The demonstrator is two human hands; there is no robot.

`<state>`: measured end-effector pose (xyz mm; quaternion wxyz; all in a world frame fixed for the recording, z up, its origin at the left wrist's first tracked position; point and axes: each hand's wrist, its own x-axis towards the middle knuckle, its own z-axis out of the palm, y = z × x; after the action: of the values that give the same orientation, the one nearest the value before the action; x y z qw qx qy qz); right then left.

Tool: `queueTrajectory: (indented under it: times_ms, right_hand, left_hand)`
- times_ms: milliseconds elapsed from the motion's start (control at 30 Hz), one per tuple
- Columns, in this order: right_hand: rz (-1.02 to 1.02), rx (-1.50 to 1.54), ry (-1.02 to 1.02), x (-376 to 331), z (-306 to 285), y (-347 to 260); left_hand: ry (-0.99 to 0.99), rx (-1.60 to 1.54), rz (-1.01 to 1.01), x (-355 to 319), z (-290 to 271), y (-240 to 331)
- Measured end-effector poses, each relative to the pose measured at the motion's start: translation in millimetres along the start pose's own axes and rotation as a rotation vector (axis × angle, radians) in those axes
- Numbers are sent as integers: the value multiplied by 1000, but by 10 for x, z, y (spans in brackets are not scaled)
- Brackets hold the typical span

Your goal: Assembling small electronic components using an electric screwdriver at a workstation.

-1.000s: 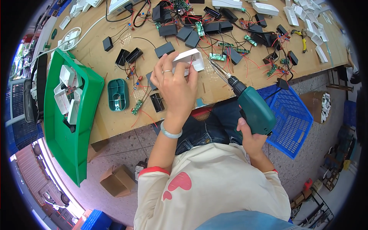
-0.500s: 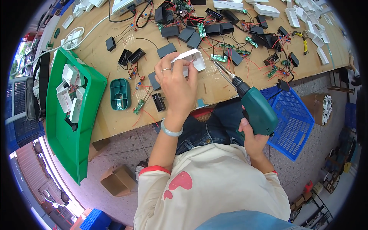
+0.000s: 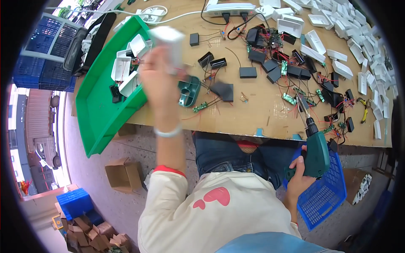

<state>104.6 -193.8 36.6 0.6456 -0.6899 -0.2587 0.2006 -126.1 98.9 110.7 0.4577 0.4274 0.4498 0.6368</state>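
1. Head view, upper left of the frame: the left hand [image 3: 158, 78] has swung away from the table's middle and now blurs beside the right wall of the green tray [image 3: 95, 116]. It appears to grasp the white case [image 3: 171, 40]; blur hides exactly how the fingers sit.
2. Half a second ago that case was near the tool tip. Now the two are well apart, so, as I judge it, handling has shifted to the tray side. The case looks raised, not resting inside the tray, where other white shells [image 3: 121, 67] lie.
3. Right of centre, low: the right hand [image 3: 299, 175] keeps its grip around the handle of the green tool [image 3: 317, 154]. The tool's tip points up near the circuit board [image 3: 289, 99]; whether they touch, I cannot tell.
4. The view has also turned: the table [image 3: 249, 118] and its black boxes [image 3: 248, 72] sit farther right in the frame, and the blue basket [image 3: 322, 208] has dropped lower.
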Motion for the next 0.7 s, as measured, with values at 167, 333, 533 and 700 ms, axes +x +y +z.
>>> queueTrajectory:
  times_ms: [167,333,533,700]
  right_hand:
    - [0,-17,-39,64,6,45]
    - [-38,-6,-17,149,-27,20]
    - [-30,-20,37,215,-122,24]
    - [-101,-24,77,217,-253,-56]
  left_hand:
    - [145,-218,287,1444,-1469,281]
    - [371,540,432,1947,-2233,96]
    - [394,1525,758,1367,-1428,-117]
    - [-335,1063,1018,376,474,-45]
